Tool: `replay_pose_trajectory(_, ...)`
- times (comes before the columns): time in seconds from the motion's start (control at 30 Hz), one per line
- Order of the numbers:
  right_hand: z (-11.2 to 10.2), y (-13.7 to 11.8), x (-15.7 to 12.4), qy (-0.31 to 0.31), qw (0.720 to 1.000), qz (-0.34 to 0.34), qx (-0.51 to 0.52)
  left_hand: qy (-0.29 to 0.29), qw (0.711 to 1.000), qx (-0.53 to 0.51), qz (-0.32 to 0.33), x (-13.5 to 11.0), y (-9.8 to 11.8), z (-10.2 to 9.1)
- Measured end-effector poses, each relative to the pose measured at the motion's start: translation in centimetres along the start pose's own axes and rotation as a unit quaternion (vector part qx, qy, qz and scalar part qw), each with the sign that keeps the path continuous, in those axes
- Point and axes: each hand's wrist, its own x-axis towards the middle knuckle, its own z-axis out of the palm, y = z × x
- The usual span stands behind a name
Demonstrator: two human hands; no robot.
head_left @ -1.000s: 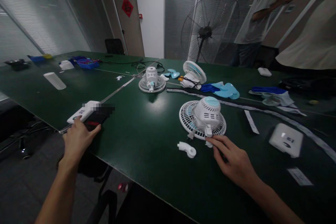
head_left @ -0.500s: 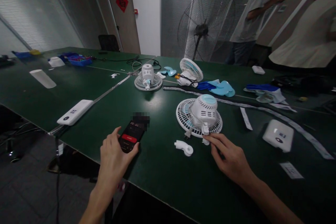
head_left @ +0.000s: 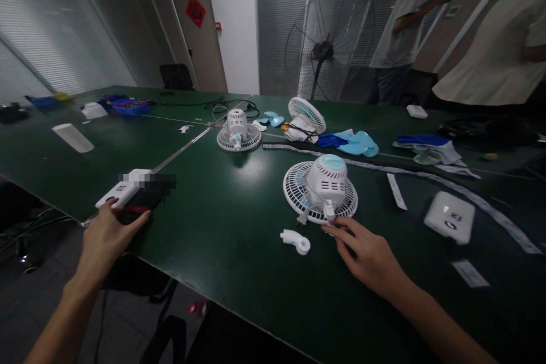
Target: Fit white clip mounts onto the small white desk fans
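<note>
Shifted toward nine o'clock, the left hand (head_left: 106,230) grips the phone (head_left: 147,200) beside a numbered white box (head_left: 121,188), while the right hand (head_left: 367,257) narrowly pinches the nearest white fan (head_left: 328,182) at four o'clock.

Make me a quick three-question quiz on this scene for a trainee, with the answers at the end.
1. What does the left hand have between its thumb and fingers?
2. True or false: the loose white curved part lies on the green table, apart from the right hand.
3. Which is nearest the right hand: (a) the standing fan, (b) the light-blue-capped small fan, (c) the red door sign?

Key: 1. A dark, flat device. 2. True. 3. b.
</note>
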Motion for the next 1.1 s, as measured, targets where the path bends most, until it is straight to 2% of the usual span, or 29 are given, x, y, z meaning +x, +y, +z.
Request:
replay_pose_trajectory(0.1,0.0,0.0,0.0,-0.003,1.0,0.002,0.003,-0.003,0.999,0.045,-0.026,-0.7,1.8,-0.4)
replay_pose_trajectory(0.17,-0.1,-0.1,0.1,-0.004,1.0,0.004,0.007,0.055,0.996,0.067,-0.008,-2.6,5.1,-0.6)
replay_pose_trajectory(0.2,-0.2,-0.1,0.1,-0.005,1.0,0.005,0.012,0.075,0.995,0.045,0.041,-4.0,7.3,-0.8)
replay_pose_trajectory(0.23,-0.2,-0.1,0.2,-0.007,1.0,0.005,0.017,0.066,0.991,-0.014,0.113,-5.7,9.8,-0.9)
replay_pose_trajectory(0.27,-0.3,-0.1,0.2,-0.01,1.0,0.005,0.022,0.022,0.973,-0.092,0.212,-7.6,12.4,-1.1)
replay_pose_trajectory(0.3,-0.3,-0.1,0.3,-0.013,1.0,0.005,0.024,-0.054,0.932,-0.154,0.323,-9.5,15.0,-1.1)
replay_pose_trajectory(0.33,-0.3,-0.1,0.3,-0.015,1.0,0.005,0.024,-0.138,0.875,-0.179,0.428,-11.4,17.6,-1.1)
replay_pose_trajectory(0.37,-0.2,-0.1,0.4,-0.017,1.0,0.003,0.022,-0.197,0.817,-0.182,0.511,-13.1,19.9,-1.0)
replay_pose_trajectory(0.4,-0.2,-0.1,0.4,-0.016,1.0,0.002,0.017,-0.224,0.774,-0.179,0.564,-14.6,22.0,-0.8)
replay_pose_trajectory(0.43,-0.1,-0.1,0.4,-0.016,1.0,0.003,0.012,-0.228,0.747,-0.182,0.597,-15.7,23.7,-0.6)
replay_pose_trajectory(0.47,-0.1,-0.1,0.3,-0.016,1.0,0.006,0.008,-0.227,0.736,-0.178,0.612,-16.4,25.0,-0.3)
replay_pose_trajectory(0.53,-0.2,-0.2,0.2,-0.019,1.0,0.014,0.012,-0.222,0.733,-0.16,0.623,-16.8,26.6,0.3)
replay_pose_trajectory(0.6,-0.6,-0.2,0.1,-0.028,0.999,0.014,0.035,-0.227,0.729,-0.148,0.629,-16.3,27.3,0.6)
replay_pose_trajectory(0.67,-1.3,0.1,0.1,-0.026,0.996,0.015,0.079,-0.266,0.715,-0.18,0.621,-15.5,27.6,0.6)
replay_pose_trajectory(0.7,-1.7,0.5,0.2,-0.006,0.994,0.028,0.105,-0.297,0.71,-0.218,0.6,-15.2,27.7,0.5)
replay_pose_trajectory(0.77,-2.3,1.4,0.7,0.086,0.981,0.088,0.153,-0.352,0.71,-0.318,0.52,-14.9,27.9,0.5)
replay_pose_trajectory(0.83,-2.4,2.6,1.6,0.216,0.947,0.16,0.175,-0.362,0.72,-0.411,0.425,-15.1,28.0,0.8)
replay_pose_trajectory(0.87,-2.2,3.1,2.2,0.243,0.94,0.162,0.176,-0.355,0.725,-0.443,0.39,-15.3,28.0,1.0)
replay_pose_trajectory(0.93,-1.5,3.7,3.5,0.238,0.943,0.14,0.187,-0.344,0.727,-0.474,0.357,-15.7,28.0,1.6)
replay_pose_trajectory(1.0,-0.6,3.5,4.4,0.229,0.941,0.139,0.206,-0.338,0.728,-0.475,0.36,-16.0,27.9,2.0)
replay_pose_trajectory(1.1,0.6,2.1,4.8,0.236,0.945,0.154,0.167,-0.318,0.736,-0.466,0.375,-15.9,28.0,2.5)
